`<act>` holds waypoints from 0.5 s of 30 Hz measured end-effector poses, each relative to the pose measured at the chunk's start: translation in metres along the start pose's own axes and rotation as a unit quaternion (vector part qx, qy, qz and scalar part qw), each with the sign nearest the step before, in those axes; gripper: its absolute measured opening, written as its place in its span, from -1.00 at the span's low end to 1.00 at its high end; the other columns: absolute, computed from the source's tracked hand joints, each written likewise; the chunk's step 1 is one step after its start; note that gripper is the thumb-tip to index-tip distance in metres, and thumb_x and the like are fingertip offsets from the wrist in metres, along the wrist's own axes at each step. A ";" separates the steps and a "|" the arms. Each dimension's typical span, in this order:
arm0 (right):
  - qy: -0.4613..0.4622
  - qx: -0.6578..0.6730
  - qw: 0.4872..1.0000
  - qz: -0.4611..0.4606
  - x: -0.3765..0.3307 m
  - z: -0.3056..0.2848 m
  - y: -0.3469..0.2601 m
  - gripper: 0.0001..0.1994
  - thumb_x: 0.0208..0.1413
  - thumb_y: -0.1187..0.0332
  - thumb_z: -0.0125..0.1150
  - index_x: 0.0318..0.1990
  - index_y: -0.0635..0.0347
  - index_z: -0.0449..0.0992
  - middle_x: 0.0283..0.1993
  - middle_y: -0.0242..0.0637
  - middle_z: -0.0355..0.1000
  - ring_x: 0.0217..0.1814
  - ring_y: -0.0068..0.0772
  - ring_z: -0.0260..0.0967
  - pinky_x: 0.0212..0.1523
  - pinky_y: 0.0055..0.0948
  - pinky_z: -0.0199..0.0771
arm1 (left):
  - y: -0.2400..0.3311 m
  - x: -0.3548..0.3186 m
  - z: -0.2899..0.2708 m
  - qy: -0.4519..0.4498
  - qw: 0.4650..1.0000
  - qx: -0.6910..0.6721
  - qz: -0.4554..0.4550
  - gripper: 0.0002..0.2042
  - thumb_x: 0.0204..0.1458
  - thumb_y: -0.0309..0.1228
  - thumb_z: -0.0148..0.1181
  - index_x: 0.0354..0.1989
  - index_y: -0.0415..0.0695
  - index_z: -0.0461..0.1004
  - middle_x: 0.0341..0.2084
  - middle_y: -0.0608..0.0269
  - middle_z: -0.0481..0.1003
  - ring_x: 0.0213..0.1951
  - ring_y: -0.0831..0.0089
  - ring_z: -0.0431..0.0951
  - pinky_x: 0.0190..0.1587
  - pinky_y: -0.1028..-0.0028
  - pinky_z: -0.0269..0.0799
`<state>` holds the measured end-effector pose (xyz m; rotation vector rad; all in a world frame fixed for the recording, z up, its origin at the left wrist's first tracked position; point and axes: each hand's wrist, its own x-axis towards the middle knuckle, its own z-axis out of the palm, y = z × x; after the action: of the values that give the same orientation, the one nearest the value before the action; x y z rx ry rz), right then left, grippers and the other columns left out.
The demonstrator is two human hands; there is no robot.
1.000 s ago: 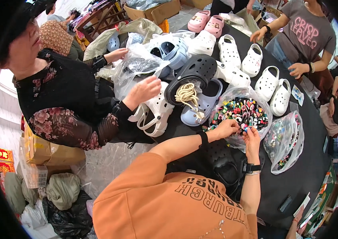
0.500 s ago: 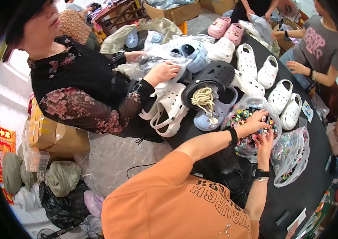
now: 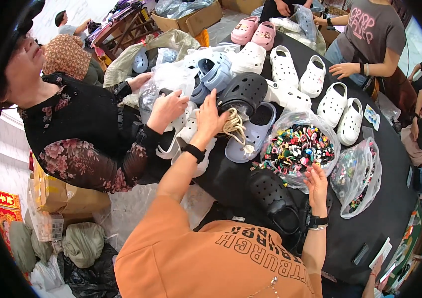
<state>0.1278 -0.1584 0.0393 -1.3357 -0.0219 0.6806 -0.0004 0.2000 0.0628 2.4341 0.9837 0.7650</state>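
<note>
A: Where is the left hand (image 3: 210, 115)?
B: At the side of a black clog (image 3: 246, 88) in the middle of the pile, beside a bundle of cream cord (image 3: 233, 123). Its fingers reach out long, with the thumb apart. I can't tell whether it grips anything.
A: And the right hand (image 3: 316, 183)?
B: At the near edge of an open clear bag (image 3: 298, 183) heaped with colourful shoe charms (image 3: 300, 146). Its fingers are parted and loosely curved.
A: How many bags of charms?
B: Two: that open one, and a second clear bag (image 3: 355, 174) lying just to its right on the black counter (image 3: 385, 198).
A: Count the footwear beyond them.
B: Two pink clogs (image 3: 245, 30) at the far end. Then six white clogs (image 3: 332, 104) between those and the open bag; more white ones lie under the arms at left, too overlapped to count. One lavender clog (image 3: 251, 144) sits between the cord and the charms.
A: Any other black ones?
B: At least one, a second dark clog (image 3: 270, 196) below the open bag, between the forearms.
A: Anyone close by?
B: One co-worker (image 3: 82, 129) at left has two hands on a clear plastic wrapper (image 3: 175, 79), near light-blue clogs (image 3: 216, 69).
</note>
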 end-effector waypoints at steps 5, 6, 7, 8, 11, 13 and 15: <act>-0.045 0.002 0.999 -0.001 0.001 0.019 -0.001 -0.76 0.09 0.34 0.02 -0.07 0.12 0.32 -0.15 -0.38 0.34 -0.20 -0.57 0.32 -0.28 -0.58 0.32 | -0.045 0.025 0.013 -0.167 0.951 -0.249 -0.071 -0.29 -0.26 -0.31 0.26 0.12 -0.28 0.11 -0.16 0.02 0.40 -0.16 0.38 0.41 -0.08 0.52 0.26; -0.061 0.008 0.998 -0.002 0.001 0.024 -0.001 -0.76 0.09 0.34 0.02 -0.08 0.13 0.33 -0.16 -0.38 0.35 -0.20 -0.57 0.32 -0.29 -0.58 0.32 | -0.050 0.027 0.016 -0.181 0.932 -0.300 -0.089 -0.31 -0.27 -0.35 0.26 0.10 -0.29 0.14 -0.19 0.06 0.42 -0.19 0.42 0.42 -0.10 0.54 0.27; -0.063 0.007 0.998 0.003 -0.001 0.030 -0.003 -0.76 0.08 0.35 0.03 -0.08 0.13 0.33 -0.18 -0.39 0.36 -0.20 -0.58 0.32 -0.29 -0.58 0.32 | -0.039 0.029 0.007 -0.191 0.933 -0.288 -0.102 -0.33 -0.29 -0.39 0.26 0.09 -0.29 0.17 -0.21 0.10 0.42 -0.21 0.49 0.41 -0.13 0.58 0.27; -0.062 0.001 0.998 0.008 -0.004 0.036 -0.004 -0.76 0.07 0.36 0.03 -0.08 0.13 0.33 -0.18 -0.39 0.36 -0.20 -0.58 0.32 -0.28 -0.59 0.32 | -0.038 0.028 0.006 -0.183 0.936 -0.293 -0.067 -0.33 -0.33 -0.31 0.29 0.05 -0.28 0.23 -0.19 0.04 0.44 -0.17 0.44 0.43 -0.10 0.55 0.27; -0.085 -0.010 0.996 0.013 -0.012 0.059 -0.009 -0.74 0.06 0.37 0.04 -0.07 0.15 0.33 -0.16 -0.37 0.36 -0.20 -0.57 0.32 -0.25 -0.60 0.33 | -0.003 0.007 -0.029 -0.248 0.855 -0.452 -0.065 -0.36 -0.29 -0.55 0.22 0.10 -0.25 0.18 -0.20 0.17 0.42 -0.19 0.58 0.39 -0.13 0.60 0.28; -0.114 -0.023 0.993 0.015 -0.020 0.078 -0.014 -0.60 0.04 0.34 0.07 0.06 0.17 0.23 -0.04 -0.27 0.30 -0.09 -0.49 0.28 -0.18 -0.55 0.31 | 0.006 -0.010 -0.032 -0.251 0.815 -0.521 -0.040 -0.34 -0.28 -0.62 0.16 0.13 -0.26 0.11 -0.11 0.21 0.36 -0.11 0.53 0.35 -0.04 0.57 0.22; -0.152 -0.019 0.988 0.001 -0.020 0.092 -0.016 -0.47 0.02 0.30 0.10 0.15 0.16 0.11 0.07 -0.21 0.20 0.00 -0.44 0.21 -0.10 -0.50 0.27 | 0.015 -0.025 -0.035 -0.269 0.782 -0.561 -0.040 -0.33 -0.27 -0.63 0.12 0.14 -0.27 0.08 -0.04 0.21 0.30 -0.03 0.51 0.30 0.03 0.55 0.16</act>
<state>0.0826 -0.0878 0.0846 -1.2565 -0.2809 0.8841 -0.0294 0.1770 0.0892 1.3717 0.2230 0.3701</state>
